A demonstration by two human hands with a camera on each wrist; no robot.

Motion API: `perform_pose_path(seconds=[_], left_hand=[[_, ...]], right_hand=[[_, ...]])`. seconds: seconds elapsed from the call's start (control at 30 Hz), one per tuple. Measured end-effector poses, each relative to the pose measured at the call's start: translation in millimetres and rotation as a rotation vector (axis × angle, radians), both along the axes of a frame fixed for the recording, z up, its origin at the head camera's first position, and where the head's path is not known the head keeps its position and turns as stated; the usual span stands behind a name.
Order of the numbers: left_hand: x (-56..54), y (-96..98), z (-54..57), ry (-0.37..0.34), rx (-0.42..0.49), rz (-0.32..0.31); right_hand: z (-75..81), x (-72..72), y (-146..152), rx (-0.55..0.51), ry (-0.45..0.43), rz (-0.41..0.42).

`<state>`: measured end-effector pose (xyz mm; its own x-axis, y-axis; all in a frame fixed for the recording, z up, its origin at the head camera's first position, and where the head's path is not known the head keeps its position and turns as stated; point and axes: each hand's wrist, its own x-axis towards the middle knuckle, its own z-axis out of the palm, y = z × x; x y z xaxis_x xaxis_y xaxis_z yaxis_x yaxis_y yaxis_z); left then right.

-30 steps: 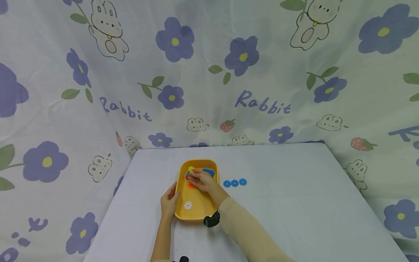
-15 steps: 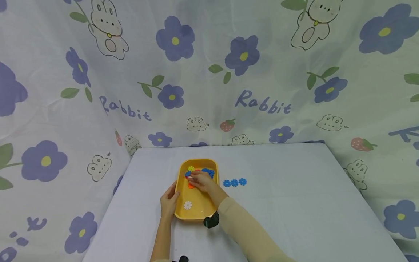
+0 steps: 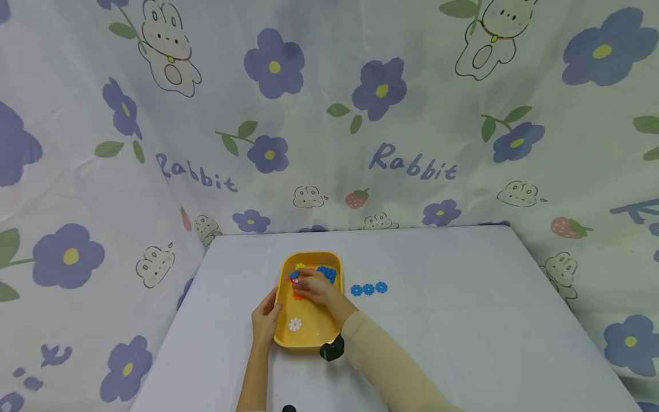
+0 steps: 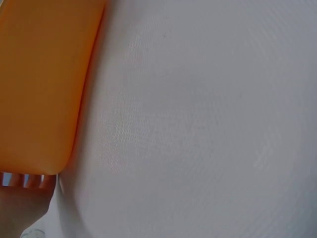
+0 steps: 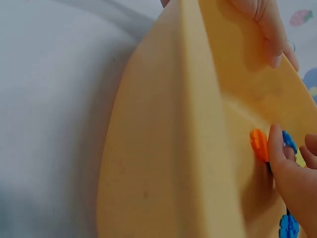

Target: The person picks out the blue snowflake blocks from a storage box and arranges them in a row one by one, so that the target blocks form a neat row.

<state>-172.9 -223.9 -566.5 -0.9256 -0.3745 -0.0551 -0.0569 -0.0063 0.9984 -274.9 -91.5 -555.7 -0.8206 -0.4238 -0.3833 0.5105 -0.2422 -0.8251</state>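
Note:
A yellow tray (image 3: 309, 337) stands on the white table. My left hand (image 3: 265, 323) grips its left wall, thumb at the rim and fingers outside. My right hand (image 3: 319, 286) reaches in at the far half, thumb and fingers parted over a loose pile of flower-shaped plastic discs. A blue disc (image 3: 295, 274) lies at its fingertips. In the right wrist view an orange disc (image 5: 258, 145) is beside the thumb. More blue discs (image 3: 326, 273) lie by the tray's right wall, partly behind the hand. A white disc (image 3: 295, 324) rests alone in the near half.
Right of the tray, three blue discs (image 3: 368, 289) lie in a row on the table (image 3: 463, 320). A patterned curtain (image 3: 329, 103) hangs behind it. A black wrist camera (image 3: 332, 348) on the right arm overlaps the tray's near right corner.
My right hand has drawn slightly back from the yellow disc at the tray's far end, its thumb and fingers now wider apart. The left hand keeps its hold on the tray.

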Motion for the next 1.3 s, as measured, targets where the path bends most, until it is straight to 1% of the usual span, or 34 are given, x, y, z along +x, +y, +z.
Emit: perform_pose_path(seconds=[0.07, 0.13, 0.23, 0.33, 0.43, 0.5, 0.57, 0.63, 0.8, 1.0, 1.2, 1.3], left_hand=[[0.2, -0.5, -0.3, 0.001, 0.005, 0.0], [0.5, -0.7, -0.5, 0.006, 0.0, -0.004], [0.8, -0.5, -0.9, 0.013, -0.007, -0.005], [1.4, 0.2, -1.3, 0.011, -0.025, -0.005], [1.6, 0.4, -2.6, 0.004, -0.034, -0.004], [1.7, 0.3, -2.9, 0.0, -0.032, -0.003], [1.6, 0.3, -2.7, 0.003, -0.03, -0.004], [1.7, 0.4, -2.1, 0.005, -0.024, -0.006], [1.9, 0.8, 0.3, -0.006, -0.009, -0.017], [2.0, 1.3, 1.6, -0.023, -0.015, -0.011], [1.8, 1.4, 1.9, -0.029, -0.019, -0.003], [1.5, 0.7, 1.5, -0.025, -0.022, -0.003]], right_hand=[[0.6, 0.8, 0.4, -0.011, -0.002, 0.029], [0.3, 1.0, 0.4, -0.016, 0.004, 0.042], [-0.4, 0.8, -0.3, 0.004, 0.01, 0.024], [-1.1, 0.9, -0.8, 0.054, 0.039, -0.061], [0.1, 1.4, 0.8, 0.083, 0.086, -0.195], [2.6, 2.0, 3.2, 0.101, 0.117, -0.269], [6.1, 2.8, 5.9, 0.103, 0.138, -0.314], [8.7, 2.9, 8.1, 0.103, 0.134, -0.336], [9.9, 1.1, 10.6, 0.05, 0.108, -0.351], [14.7, 3.8, 15.4, 0.015, 0.089, -0.327], [26.3, 9.7, 24.1, 0.003, 0.129, -0.273], [34.1, 13.1, 30.4, 0.006, 0.152, -0.267]])
